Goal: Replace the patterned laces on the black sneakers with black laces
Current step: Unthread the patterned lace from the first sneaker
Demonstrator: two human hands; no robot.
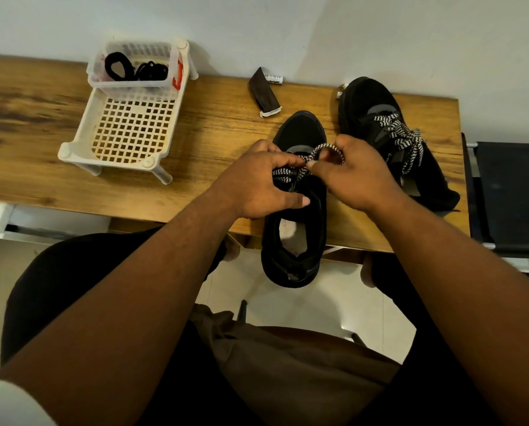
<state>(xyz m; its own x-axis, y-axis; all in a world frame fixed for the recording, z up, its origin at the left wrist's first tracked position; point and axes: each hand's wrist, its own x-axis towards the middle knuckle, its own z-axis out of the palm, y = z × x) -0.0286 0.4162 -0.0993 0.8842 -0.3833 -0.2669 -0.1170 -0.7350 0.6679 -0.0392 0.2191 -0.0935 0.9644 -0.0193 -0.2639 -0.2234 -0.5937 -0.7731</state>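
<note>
Both hands are pinching the black-and-white zigzag lace on the near black suede sneaker overhanging the wooden table: left hand seemingly gripping, right hand looping it.

The setting is a domestic room. Indicators: a wooden table against a plain white wall, and a tiled floor.

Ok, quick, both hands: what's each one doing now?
Left hand: pinching the patterned lace on the near sneaker.
Right hand: pinching a loop of the same lace.
</note>
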